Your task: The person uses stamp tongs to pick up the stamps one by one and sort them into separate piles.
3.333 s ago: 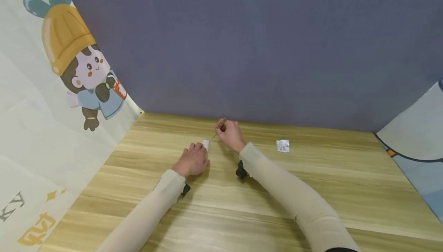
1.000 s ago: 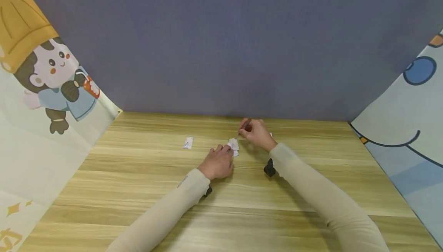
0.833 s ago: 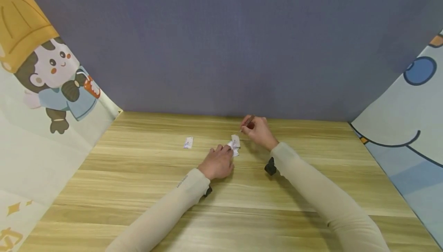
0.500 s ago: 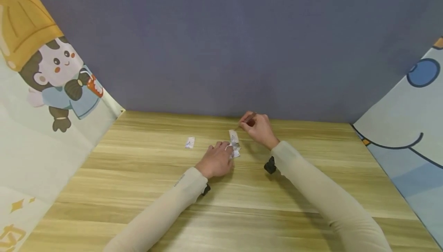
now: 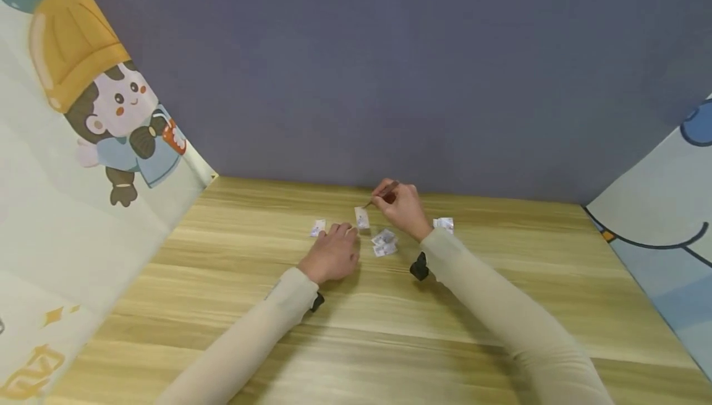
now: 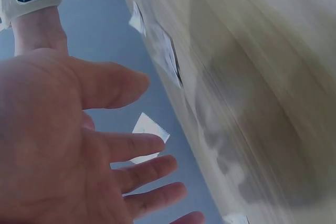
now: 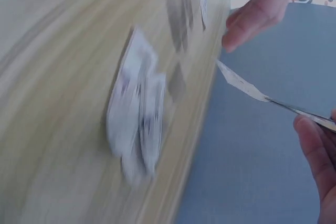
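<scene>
My right hand (image 5: 406, 210) pinches a pair of thin tweezers (image 5: 387, 190) between thumb and fingers. The tips of the tweezers grip one corner of a small white packet (image 7: 241, 84) with a zigzag edge, which hangs above the table. Left of it, my left hand (image 5: 332, 253) hovers low over the wood with its fingers spread and nothing in them, as the left wrist view also shows. Between the hands lies a small overlapping pile of packets (image 5: 384, 243). One separate packet (image 5: 318, 227) lies just beyond the left fingertips.
More white packets (image 5: 444, 224) lie to the right, partly behind the right wrist in the head view. A grey-blue partition (image 5: 356, 71) rises at the table's far edge. Printed cloths with cartoon figures (image 5: 111, 102) flank the wood-grain table (image 5: 367, 343).
The tweezers have lifted a packet off the pile and carried it left. My left hand has come off the pile and moved left. The head view has turned slightly.
</scene>
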Demonstrator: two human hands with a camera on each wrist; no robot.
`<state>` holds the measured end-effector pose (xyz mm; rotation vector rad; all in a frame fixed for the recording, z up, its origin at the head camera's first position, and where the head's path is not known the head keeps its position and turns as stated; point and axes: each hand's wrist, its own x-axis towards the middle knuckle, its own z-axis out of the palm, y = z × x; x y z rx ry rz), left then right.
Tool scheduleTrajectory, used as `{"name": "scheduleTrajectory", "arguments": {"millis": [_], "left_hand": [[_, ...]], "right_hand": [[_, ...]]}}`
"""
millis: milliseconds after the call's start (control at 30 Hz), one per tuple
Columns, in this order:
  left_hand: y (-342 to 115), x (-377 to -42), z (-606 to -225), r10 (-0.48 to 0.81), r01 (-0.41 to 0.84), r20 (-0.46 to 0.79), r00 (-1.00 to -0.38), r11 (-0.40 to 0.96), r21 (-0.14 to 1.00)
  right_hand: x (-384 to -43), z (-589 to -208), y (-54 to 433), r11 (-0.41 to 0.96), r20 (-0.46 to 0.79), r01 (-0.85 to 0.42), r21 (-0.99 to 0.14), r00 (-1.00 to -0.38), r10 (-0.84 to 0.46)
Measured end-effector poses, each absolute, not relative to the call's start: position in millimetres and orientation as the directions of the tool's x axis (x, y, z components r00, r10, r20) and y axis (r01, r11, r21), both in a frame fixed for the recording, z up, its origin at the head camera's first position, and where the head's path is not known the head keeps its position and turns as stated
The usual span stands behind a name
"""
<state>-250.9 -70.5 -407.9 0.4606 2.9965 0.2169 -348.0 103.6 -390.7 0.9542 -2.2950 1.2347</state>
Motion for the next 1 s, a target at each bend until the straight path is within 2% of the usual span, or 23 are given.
{"name": "scheduleTrajectory", "arguments": {"millis": [300,633,1000], "left_hand": [[-104.9,-248.2,-401.6,0.243,0.230,-0.042,-0.969,0.954,0.193],[-127.9,-241.9,-404.1,0.226,0.202,-0.100,-0.969,0.957,0.208],[-135.7,-237.9,-411.0,0.264,0.232,-0.159,-0.951,0.953,0.194]], "right_hand": [[-337.4,-398.7,62.3,0.376,0.565,-0.672,-0.638,-0.741,-0.364],[-336.4,-410.3,28.5,0.377,0.544,-0.638,-0.672,-0.770,-0.335],[-332.7,-426.0,4.5,0.500,0.467,-0.566,-0.656,-0.824,-0.321]]}}
